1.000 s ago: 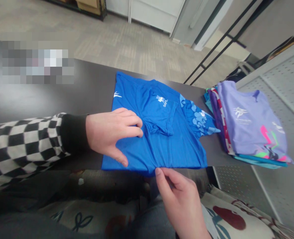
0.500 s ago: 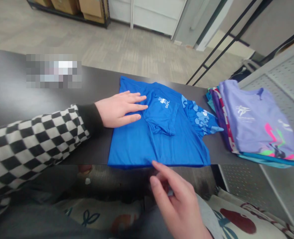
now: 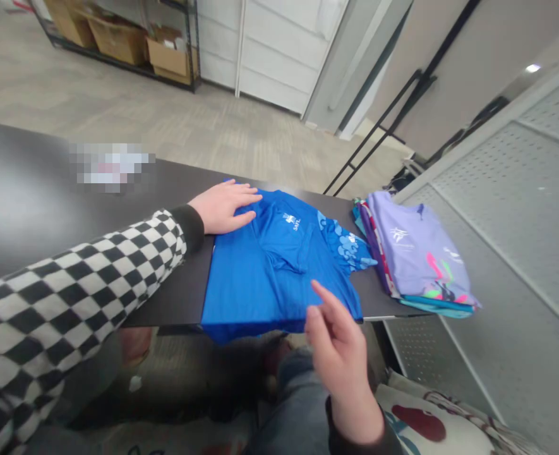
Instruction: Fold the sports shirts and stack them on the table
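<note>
Okay, I have the left hand [image 3: 225, 207] lying flat, fingers released, on the far left of the folded blue shirt [image 3: 255, 284], a slick synthetic knit on the dark table [image 3: 165, 303]. The right hand [image 3: 338, 357] hangs open over it, grasping nothing. Smoothing seems in hand; the rucked near hem calls for flattening. A stack of folded shirts [image 3: 416, 253] sits just right.

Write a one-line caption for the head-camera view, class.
Left hand rests on a partly folded blue T-shirt; right hand hovers above it, near a stack of shirts.
</note>
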Demonstrator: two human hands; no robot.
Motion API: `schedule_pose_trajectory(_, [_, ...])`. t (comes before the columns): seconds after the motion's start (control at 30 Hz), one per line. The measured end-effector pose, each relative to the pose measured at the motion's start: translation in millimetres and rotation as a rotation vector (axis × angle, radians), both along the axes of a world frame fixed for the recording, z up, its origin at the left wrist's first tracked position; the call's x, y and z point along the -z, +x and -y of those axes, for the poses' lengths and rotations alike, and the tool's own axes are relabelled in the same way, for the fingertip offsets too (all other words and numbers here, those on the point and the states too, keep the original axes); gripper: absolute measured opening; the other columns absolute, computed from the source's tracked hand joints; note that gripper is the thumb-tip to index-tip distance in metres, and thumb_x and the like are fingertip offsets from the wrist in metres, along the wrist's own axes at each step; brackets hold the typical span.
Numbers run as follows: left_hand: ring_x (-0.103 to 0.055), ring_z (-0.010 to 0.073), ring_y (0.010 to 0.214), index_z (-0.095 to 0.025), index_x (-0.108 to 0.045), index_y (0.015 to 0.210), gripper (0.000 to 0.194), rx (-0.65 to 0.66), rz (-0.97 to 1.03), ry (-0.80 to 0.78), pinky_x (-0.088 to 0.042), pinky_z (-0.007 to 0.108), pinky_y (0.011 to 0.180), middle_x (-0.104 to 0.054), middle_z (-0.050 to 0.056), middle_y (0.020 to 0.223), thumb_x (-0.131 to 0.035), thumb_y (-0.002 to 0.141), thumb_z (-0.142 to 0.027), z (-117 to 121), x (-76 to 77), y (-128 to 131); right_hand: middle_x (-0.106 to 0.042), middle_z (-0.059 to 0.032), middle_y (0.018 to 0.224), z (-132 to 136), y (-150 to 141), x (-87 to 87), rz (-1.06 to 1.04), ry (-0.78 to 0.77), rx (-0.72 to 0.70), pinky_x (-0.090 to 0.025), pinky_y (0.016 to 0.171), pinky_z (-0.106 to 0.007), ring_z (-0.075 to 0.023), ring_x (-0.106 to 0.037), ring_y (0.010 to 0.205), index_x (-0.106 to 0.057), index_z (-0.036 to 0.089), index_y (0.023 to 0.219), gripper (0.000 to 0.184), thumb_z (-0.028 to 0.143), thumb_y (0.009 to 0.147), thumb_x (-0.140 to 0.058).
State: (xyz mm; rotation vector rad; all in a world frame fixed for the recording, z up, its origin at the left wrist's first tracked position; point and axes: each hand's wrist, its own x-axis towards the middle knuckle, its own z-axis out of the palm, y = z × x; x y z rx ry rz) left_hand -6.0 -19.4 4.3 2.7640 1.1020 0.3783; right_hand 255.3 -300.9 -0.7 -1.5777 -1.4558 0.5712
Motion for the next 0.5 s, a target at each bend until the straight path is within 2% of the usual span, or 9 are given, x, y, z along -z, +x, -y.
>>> schedule_pose_trajectory(0.07, [-0.040,0.0299,0.168,-0.021,-0.055,0.168,0.067,0.005,-0.016,-0.026,-0.021,0.052,0.140,-0.046,0.011,0.179,-0.041,0.112,-0.055,-7.5,1.3,8.4,-0.068,0.0003,0.075,-25.7,32.8,-9.4,0.072,0.037,0.253,-0.051,0.063,-0.031,-0.0189,-0.061,0.063,-0.069,0.016,0.151,0.055,0.049,0.108,-0.060])
schedule_pose_trajectory(0.13, [-0.035,0.0342,0.170,-0.022,-0.053,0.170,0.070,-0.004,-0.076,-0.102,-0.021,0.056,0.140,-0.039,0.012,0.182,-0.044,0.110,-0.058,-12.9,4.7,15.8,-0.077,-0.0097,0.087,-53.9,71.8,-22.2,0.276,-0.015,0.472,-0.054,0.071,-0.036,-0.0254,-0.069,0.075,-0.076,0.012,0.139,0.052,0.048,0.106,-0.058])
schedule_pose_trajectory(0.2, [-0.029,0.0378,0.172,-0.022,-0.049,0.173,0.075,-0.021,-0.099,-0.154,-0.018,0.059,0.140,-0.031,0.014,0.185,-0.046,0.109,-0.061,-16.4,9.3,19.7,-0.080,-0.0199,0.090,-78.6,108.2,-33.3,0.537,-0.252,0.583,-0.053,0.080,-0.043,-0.0338,-0.074,0.087,-0.085,0.011,0.108,0.044,0.044,0.105,-0.056])
schedule_pose_trajectory(0.27, [-0.025,0.0383,0.173,-0.023,-0.047,0.174,0.076,-0.034,-0.076,-0.176,-0.015,0.060,0.140,-0.028,0.013,0.186,-0.047,0.109,-0.062,-18.8,13.7,19.3,-0.077,-0.0242,0.079,-97.2,134.9,-38.2,0.691,-0.490,0.592,-0.052,0.081,-0.046,-0.0384,-0.075,0.085,-0.082,0.013,0.079,0.053,0.049,0.106,-0.053])
schedule_pose_trajectory(0.33, [-0.024,0.0378,0.174,-0.024,-0.046,0.175,0.076,-0.055,-0.059,-0.197,-0.014,0.059,0.140,-0.028,0.013,0.186,-0.046,0.109,-0.063,-21.5,16.7,15.3,-0.071,-0.0213,0.063,-111.5,148.7,-36.0,0.710,-0.612,0.563,-0.051,0.075,-0.045,-0.0363,-0.072,0.072,-0.074,0.018,0.062,0.062,0.055,0.107,-0.052])
schedule_pose_trajectory(0.4, [-0.023,0.0375,0.174,-0.025,-0.044,0.175,0.077,-0.083,-0.057,-0.213,-0.014,0.059,0.140,-0.027,0.013,0.186,-0.045,0.109,-0.064,-25.0,18.0,9.5,-0.064,-0.0152,0.052,-124.9,150.7,-30.1,0.648,-0.602,0.512,-0.048,0.066,-0.041,-0.0301,-0.066,0.058,-0.067,0.021,0.054,0.062,0.057,0.104,-0.057])
schedule_pose_trajectory(0.5, [-0.025,0.0385,0.173,-0.024,-0.047,0.174,0.077,-0.119,-0.027,-0.224,-0.014,0.061,0.140,-0.030,0.014,0.186,-0.047,0.108,-0.064,-29.3,18.3,1.5,-0.057,-0.0068,0.045,-146.5,140.3,-25.2,0.596,-0.495,0.427,-0.041,0.056,-0.036,-0.0225,-0.056,0.047,-0.063,0.022,0.051,0.051,0.052,0.092,-0.071])
